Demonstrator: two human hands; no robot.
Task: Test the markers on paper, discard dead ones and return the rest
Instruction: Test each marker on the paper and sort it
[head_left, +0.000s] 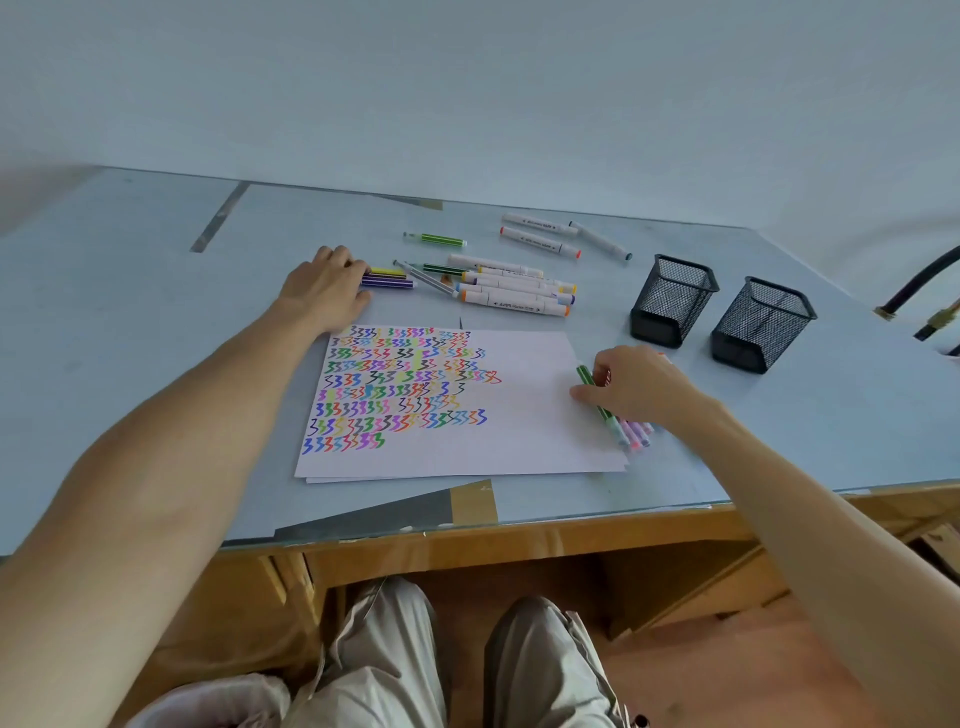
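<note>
Your right hand (636, 384) has its grip closed around a bundle of markers (631, 434), a green one (589, 382) in front, at the right edge of the paper (519, 415). Your left hand (324, 291) lies flat, grip released, touching thin markers (387, 278) on the worktop (130, 312). Two mesh holders (672, 301) stand near the right hand.

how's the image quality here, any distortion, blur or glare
Head view: wide-angle bending curves the pale blue table's far edge; even, soft light, faint shadows, no glare; white scribbled paper and black mesh pen cups look sharp; far-left corner is smeared.
</note>
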